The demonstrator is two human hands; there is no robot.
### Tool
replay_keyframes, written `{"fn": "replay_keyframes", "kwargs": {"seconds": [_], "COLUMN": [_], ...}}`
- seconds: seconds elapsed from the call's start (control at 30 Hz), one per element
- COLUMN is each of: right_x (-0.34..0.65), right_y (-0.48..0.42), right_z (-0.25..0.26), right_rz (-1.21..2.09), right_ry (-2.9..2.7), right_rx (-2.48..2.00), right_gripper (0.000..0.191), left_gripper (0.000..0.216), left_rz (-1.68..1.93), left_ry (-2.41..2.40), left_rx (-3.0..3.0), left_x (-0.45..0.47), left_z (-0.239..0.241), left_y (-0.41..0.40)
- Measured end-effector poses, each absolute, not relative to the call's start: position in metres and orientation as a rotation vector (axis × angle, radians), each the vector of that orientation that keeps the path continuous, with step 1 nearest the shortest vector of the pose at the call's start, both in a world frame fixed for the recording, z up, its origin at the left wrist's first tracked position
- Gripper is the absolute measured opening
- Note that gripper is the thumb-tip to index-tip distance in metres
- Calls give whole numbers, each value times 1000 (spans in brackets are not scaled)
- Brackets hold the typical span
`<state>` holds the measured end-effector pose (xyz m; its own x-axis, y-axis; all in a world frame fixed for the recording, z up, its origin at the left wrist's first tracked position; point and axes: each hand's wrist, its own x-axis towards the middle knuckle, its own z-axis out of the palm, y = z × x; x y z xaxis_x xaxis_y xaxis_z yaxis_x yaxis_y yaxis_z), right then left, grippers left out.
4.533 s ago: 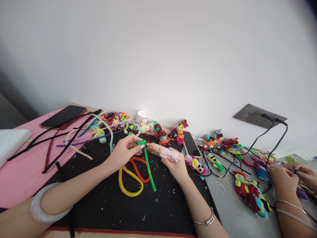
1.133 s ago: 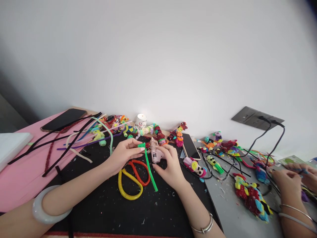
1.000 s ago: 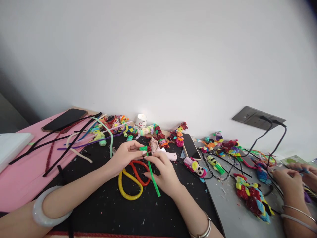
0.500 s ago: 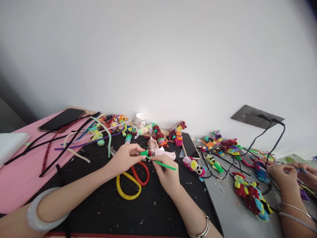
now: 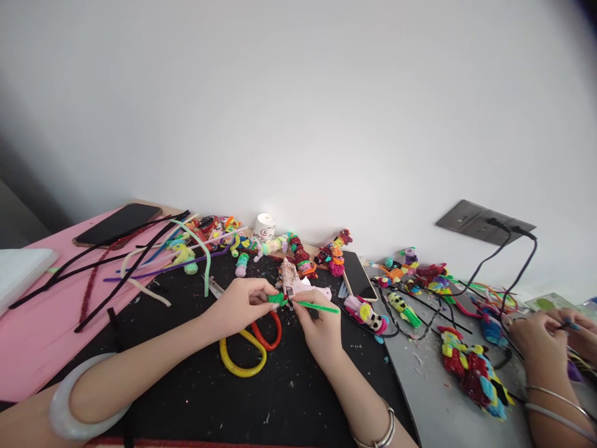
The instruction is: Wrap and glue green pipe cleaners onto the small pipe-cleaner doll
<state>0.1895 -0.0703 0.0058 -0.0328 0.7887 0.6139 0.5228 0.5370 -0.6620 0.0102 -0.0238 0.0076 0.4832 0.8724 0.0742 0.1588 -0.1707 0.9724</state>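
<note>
My left hand (image 5: 240, 303) pinches the coiled end of a green pipe cleaner (image 5: 308, 305) over the black mat (image 5: 196, 386). My right hand (image 5: 317, 323) is closed on the straight part of the same green pipe cleaner, which sticks out to the right. Just behind my hands lies a pink glue gun (image 5: 303, 285) with a glitter-crusted nozzle. Scissors (image 5: 247, 348) with a yellow and a red handle rest on the mat under my left hand.
Loose pipe cleaners (image 5: 140, 255) and small pipe-cleaner figures (image 5: 298, 249) line the wall. Two phones (image 5: 116, 223) (image 5: 358, 275) lie flat. A wall socket (image 5: 485, 221) feeds black cables. Another person's hands (image 5: 541, 339) work at the far right beside a colourful figure (image 5: 471, 367).
My right hand put the glue gun down behind my hands and took hold of the green pipe cleaner, swinging its free end from pointing toward me to pointing right.
</note>
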Motion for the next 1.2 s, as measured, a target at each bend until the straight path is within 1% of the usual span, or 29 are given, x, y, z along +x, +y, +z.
{"fn": "replay_keyframes", "kwargs": {"seconds": [0.37,0.53,0.8,1.2], "right_x": [191,192,194,193], "right_y": [-66,-66,-66,-64], "right_z": [3,3,1,-2], "right_rz": [268,295,426,592], "right_ry": [-1667,-1664,-1614,-1531], "right_rx": [-1073,-1122,-1241,-1264], "right_gripper": [10,8,6,6], "left_gripper": [11,10,9,8], "left_rz": [794,805,832,881], "left_ry": [843,811,800,800], "left_rx": [1703,1719,1754,1849], "left_x": [9,9,8,6], "left_z": [10,11,10,10], "left_y": [-25,-26,-26,-27]}}
